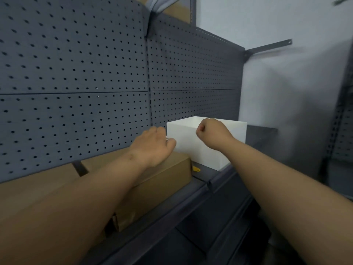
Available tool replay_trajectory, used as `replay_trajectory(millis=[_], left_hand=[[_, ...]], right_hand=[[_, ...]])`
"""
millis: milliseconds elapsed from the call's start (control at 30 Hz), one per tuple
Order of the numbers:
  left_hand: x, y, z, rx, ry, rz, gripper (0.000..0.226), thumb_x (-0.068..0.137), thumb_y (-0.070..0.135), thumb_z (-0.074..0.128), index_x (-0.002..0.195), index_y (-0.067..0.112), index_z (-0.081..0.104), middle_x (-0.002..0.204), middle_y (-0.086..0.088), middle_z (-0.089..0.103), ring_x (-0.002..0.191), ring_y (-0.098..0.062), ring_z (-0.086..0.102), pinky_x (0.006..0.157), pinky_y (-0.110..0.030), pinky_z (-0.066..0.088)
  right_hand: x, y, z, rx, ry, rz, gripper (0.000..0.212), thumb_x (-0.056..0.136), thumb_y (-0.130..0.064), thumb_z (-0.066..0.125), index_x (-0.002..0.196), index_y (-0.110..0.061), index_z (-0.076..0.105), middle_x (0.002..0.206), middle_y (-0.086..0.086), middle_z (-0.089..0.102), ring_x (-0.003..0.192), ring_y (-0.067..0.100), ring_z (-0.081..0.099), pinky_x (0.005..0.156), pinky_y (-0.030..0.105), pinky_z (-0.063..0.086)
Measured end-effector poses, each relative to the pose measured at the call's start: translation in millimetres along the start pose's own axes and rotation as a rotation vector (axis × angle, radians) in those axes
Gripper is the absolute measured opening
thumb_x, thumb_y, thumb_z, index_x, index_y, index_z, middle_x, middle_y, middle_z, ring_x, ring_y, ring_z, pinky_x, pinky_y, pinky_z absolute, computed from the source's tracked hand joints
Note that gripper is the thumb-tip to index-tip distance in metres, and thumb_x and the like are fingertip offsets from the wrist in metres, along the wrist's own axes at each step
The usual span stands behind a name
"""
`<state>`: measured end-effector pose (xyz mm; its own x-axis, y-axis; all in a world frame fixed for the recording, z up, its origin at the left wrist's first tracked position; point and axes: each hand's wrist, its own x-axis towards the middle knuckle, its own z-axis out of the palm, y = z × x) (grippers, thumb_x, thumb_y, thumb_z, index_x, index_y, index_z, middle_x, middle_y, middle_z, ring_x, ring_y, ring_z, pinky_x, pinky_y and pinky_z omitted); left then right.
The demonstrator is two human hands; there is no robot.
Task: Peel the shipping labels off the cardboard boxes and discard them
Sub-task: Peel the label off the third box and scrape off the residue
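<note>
Hovering right hand fisted over white bin.

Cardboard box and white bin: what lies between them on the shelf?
In the head view, a narrow strip of dark shelf separates the cardboard box and white bin, with a small unidentifiable yellow piece lying on it.

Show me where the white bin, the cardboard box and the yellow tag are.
white bin (191, 152): head view, near wall.
cardboard box (164, 184): head view, side face near its right end.
yellow tag (196, 169): head view, its middle.
</note>
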<state>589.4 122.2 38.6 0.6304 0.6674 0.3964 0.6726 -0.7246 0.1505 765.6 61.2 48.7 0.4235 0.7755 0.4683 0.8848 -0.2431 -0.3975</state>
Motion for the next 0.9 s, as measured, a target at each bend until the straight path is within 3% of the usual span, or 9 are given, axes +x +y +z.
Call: replay_trajectory(millis=[67, 167, 333, 400, 467, 533, 667, 800, 900], left_hand=[[18, 13, 5, -0.075, -0.049, -0.008, 0.030, 0.095, 0.031, 0.028, 0.105, 0.008, 0.046, 0.103, -0.010, 0.043, 0.096, -0.026, 0.043, 0.079, -0.035, 0.038], [53, 34, 12, -0.141, -0.100, 0.000, 0.023, 0.096, 0.020, 0.028, 0.101, 0.005, 0.045, 0.110, -0.012, 0.040, 0.091, -0.023, 0.040, 0.072, -0.029, 0.035], [118, 60, 31, -0.165, 0.035, -0.012, 0.034, 0.097, 0.017, 0.037, 0.118, -0.001, 0.055, 0.132, -0.023, 0.045, 0.114, -0.034, 0.051, 0.087, -0.034, 0.040], [142, 70, 39, -0.180, 0.034, -0.007, 0.033, 0.098, 0.015, 0.036, 0.118, -0.001, 0.057, 0.135, -0.024, 0.041, 0.113, -0.035, 0.052, 0.084, -0.032, 0.040], [164, 79, 47, -0.171, 0.020, 0.009, 0.031, 0.097, 0.012, 0.036, 0.118, 0.002, 0.058, 0.137, -0.024, 0.038, 0.111, -0.035, 0.052, 0.081, -0.029, 0.039], [185, 85, 55, -0.150, -0.003, 0.021, 0.030, 0.097, 0.008, 0.038, 0.118, 0.006, 0.059, 0.139, -0.022, 0.036, 0.110, -0.033, 0.053, 0.079, -0.026, 0.038], [225, 92, 76, -0.135, -0.057, 0.020, 0.036, 0.096, -0.001, 0.037, 0.125, 0.006, 0.057, 0.136, -0.015, 0.046, 0.114, -0.026, 0.055, 0.091, -0.025, 0.045], [251, 94, 89, -0.117, -0.049, -0.020, 0.038, 0.098, 0.013, 0.042, 0.133, 0.020, 0.052, 0.136, -0.004, 0.055, 0.121, -0.023, 0.052, 0.098, -0.032, 0.040], [262, 92, 99, -0.030, 0.008, -0.070, 0.029, 0.095, 0.029, 0.048, 0.123, 0.031, 0.058, 0.118, 0.011, 0.067, 0.116, -0.015, 0.054, 0.100, -0.036, 0.024]], right_hand=[[8, 11, -6, 0.026, 0.013, 0.027, 0.019, 0.090, -0.009, 0.041, 0.073, -0.005, 0.050, 0.071, 0.011, 0.052, 0.068, 0.026, 0.048, 0.053, 0.028, 0.036], [24, 32, -14, 0.066, 0.034, 0.060, 0.021, 0.089, -0.008, 0.041, 0.084, 0.002, 0.059, 0.083, 0.016, 0.061, 0.072, 0.025, 0.051, 0.060, 0.032, 0.042], [63, 70, -21, 0.070, 0.051, 0.078, 0.017, 0.089, -0.010, 0.041, 0.080, -0.007, 0.055, 0.084, 0.016, 0.062, 0.072, 0.023, 0.051, 0.063, 0.035, 0.048], [82, 85, -24, 0.061, 0.055, 0.082, 0.018, 0.088, -0.008, 0.043, 0.079, 0.001, 0.056, 0.094, 0.027, 0.066, 0.071, 0.020, 0.047, 0.070, 0.045, 0.055], [100, 99, -25, 0.059, 0.054, 0.080, 0.025, 0.086, -0.006, 0.044, 0.091, 0.010, 0.062, 0.107, 0.027, 0.067, 0.068, 0.022, 0.047, 0.077, 0.050, 0.055], [119, 112, -23, 0.045, 0.046, 0.066, 0.027, 0.087, -0.007, 0.043, 0.095, 0.011, 0.062, 0.108, 0.025, 0.068, 0.069, 0.029, 0.053, 0.078, 0.049, 0.055], [154, 134, -14, -0.005, 0.002, 0.055, 0.022, 0.087, -0.008, 0.043, 0.086, 0.005, 0.061, 0.106, 0.022, 0.069, 0.070, 0.020, 0.047, 0.072, 0.043, 0.056], [176, 147, -3, -0.012, -0.056, 0.016, 0.026, 0.089, -0.011, 0.046, 0.098, 0.003, 0.066, 0.106, 0.019, 0.070, 0.077, 0.029, 0.061, 0.078, 0.042, 0.056], [187, 155, 6, -0.002, -0.079, -0.013, 0.014, 0.090, -0.017, 0.048, 0.086, -0.012, 0.061, 0.103, 0.009, 0.069, 0.087, 0.025, 0.061, 0.072, 0.034, 0.049]])
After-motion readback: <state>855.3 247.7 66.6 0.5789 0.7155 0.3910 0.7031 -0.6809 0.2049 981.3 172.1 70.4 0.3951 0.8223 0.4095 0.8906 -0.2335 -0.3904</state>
